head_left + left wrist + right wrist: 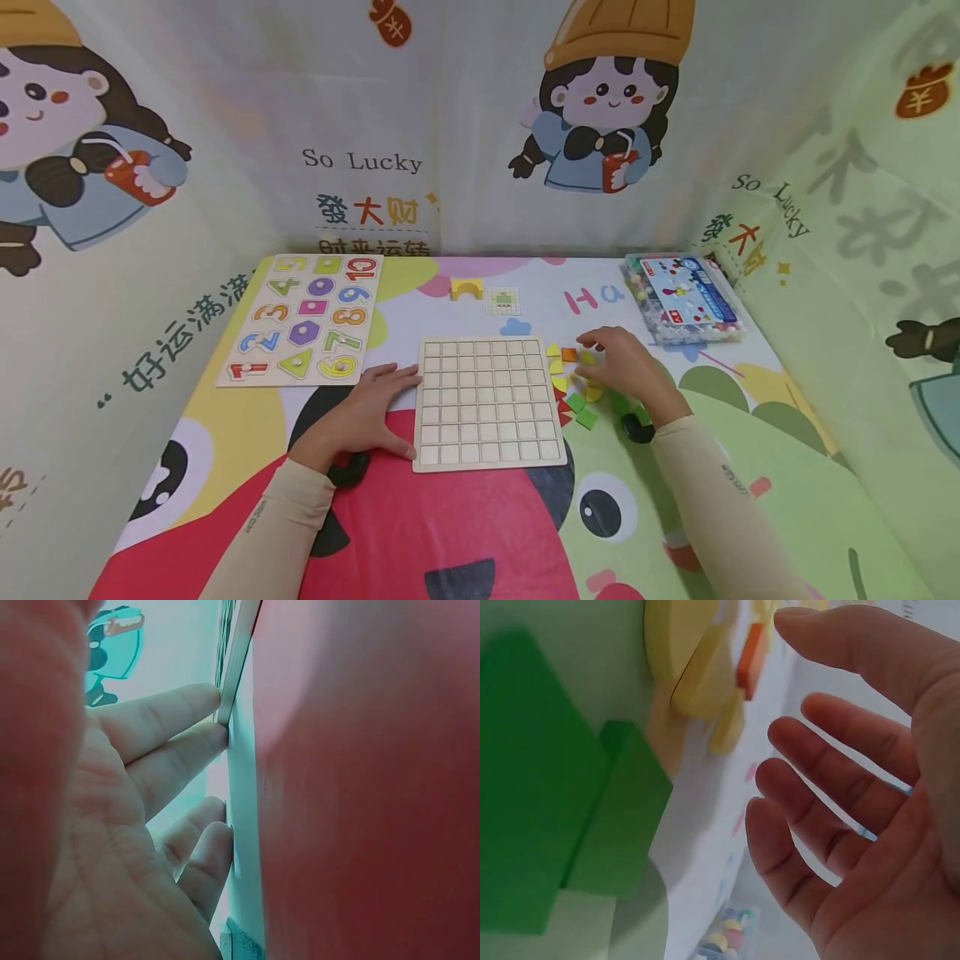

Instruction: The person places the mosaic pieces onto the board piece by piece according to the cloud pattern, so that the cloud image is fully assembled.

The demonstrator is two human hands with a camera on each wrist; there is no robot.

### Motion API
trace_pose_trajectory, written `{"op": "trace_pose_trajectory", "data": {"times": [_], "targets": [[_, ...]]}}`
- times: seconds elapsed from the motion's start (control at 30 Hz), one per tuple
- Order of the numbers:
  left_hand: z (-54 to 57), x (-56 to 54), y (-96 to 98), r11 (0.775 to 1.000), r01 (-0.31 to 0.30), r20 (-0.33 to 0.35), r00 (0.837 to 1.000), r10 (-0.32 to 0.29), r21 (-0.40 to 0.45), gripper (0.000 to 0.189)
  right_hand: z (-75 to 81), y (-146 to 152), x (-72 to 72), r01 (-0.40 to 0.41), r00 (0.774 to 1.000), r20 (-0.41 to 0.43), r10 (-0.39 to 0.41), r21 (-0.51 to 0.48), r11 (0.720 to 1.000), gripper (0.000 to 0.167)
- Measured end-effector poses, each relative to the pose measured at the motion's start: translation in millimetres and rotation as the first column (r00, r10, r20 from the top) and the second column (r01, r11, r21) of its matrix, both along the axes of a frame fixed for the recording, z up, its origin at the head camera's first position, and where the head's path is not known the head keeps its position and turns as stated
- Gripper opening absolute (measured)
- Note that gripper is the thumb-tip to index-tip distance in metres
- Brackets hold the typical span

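A pale wooden grid board (486, 408) of small square cells lies in front of me. My left hand (367, 417) rests at its left side, fingers spread and fingertips at the edge. In the left wrist view, straight fingers (161, 727) reach the board's thin side. My right hand (622, 367) hovers over loose pieces to the board's right, thumb and fingers apart with nothing between them. An orange square block (569, 355) lies near its fingertips. Around it are yellow pieces (556, 367), red pieces (563, 419) and green blocks (587, 418); the hand hides some.
At the far left lies a number-and-shape puzzle board (282, 343). A yellow arch block (467, 289) and a small patterned card (503, 301) lie behind the grid board. A clear box of colourful beads (682, 296) stands at the back right. Printed curtains (480, 100) surround the table.
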State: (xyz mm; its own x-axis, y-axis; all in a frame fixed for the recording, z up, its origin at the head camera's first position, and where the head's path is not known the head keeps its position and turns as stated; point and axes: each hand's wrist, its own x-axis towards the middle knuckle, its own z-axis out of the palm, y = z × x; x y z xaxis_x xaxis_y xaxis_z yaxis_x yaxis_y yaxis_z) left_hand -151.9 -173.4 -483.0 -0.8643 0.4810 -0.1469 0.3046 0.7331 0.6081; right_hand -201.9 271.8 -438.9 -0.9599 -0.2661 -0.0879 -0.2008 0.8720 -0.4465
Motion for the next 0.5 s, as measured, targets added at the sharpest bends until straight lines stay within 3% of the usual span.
{"op": "trace_pose_trajectory", "data": {"times": [0.2, 0.5], "targets": [[0.7, 1.0, 2.1, 1.0, 0.009, -0.008, 1.0, -0.009, -0.009, 0.115, -6.5, -3.0, -25.1, -0.057, 0.995, 0.08, 0.055, 0.018, 0.998, 0.044], [1.1, 0.6, 2.0, 1.0, 0.014, -0.018, 1.0, -0.014, -0.008, 0.115, -12.5, -1.6, -32.1, -0.12, 0.99, 0.072, 0.119, 0.012, 0.993, 0.03]]}}
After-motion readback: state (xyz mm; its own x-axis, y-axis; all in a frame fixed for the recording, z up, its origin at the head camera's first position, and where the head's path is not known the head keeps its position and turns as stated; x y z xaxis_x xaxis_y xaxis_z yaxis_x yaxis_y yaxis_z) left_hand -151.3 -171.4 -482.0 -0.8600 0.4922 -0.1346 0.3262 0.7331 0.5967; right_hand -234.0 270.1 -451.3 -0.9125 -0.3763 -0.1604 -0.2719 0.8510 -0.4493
